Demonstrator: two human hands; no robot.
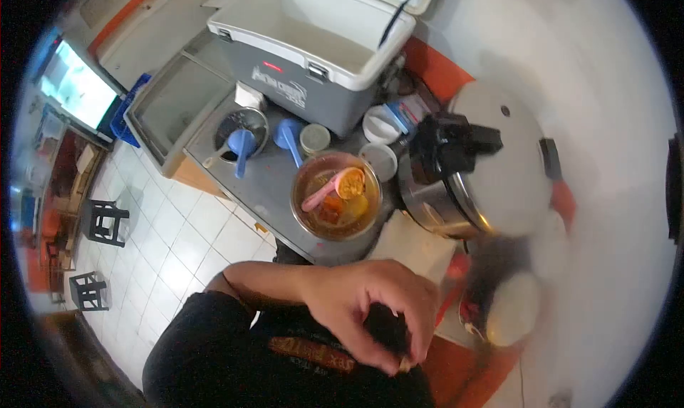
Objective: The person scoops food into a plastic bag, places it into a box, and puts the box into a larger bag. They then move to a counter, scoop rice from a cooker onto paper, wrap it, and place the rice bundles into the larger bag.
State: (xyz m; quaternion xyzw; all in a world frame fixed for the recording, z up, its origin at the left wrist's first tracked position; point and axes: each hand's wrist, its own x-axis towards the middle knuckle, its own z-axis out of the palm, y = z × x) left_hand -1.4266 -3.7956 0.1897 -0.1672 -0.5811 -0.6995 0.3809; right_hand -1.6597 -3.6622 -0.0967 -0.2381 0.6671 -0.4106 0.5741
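My left hand (377, 301) is bent in front of my dark shirt (306, 379), thumb and fingertips pressed together in a ring; whatever they pinch is too small to make out. My right hand is out of view. Beyond the left hand, a metal bowl (303, 219) on the grey counter (267, 173) holds a pink scoop (320, 194) filled with orange-yellow powder, with more red and yellow matter under it. Behind it are a blue scoop (288, 134) and a round lidded container (315, 139). Another blue scoop (242, 148) rests over a dark bowl (260, 119).
A grey cooler (306, 73) stands open at the back. White tubs (381, 127), a large steel pot (434, 201) with a black handle and a white cloth or paper (420, 248) are to the right. Black stools (107, 223) stand on the tiled floor at left.
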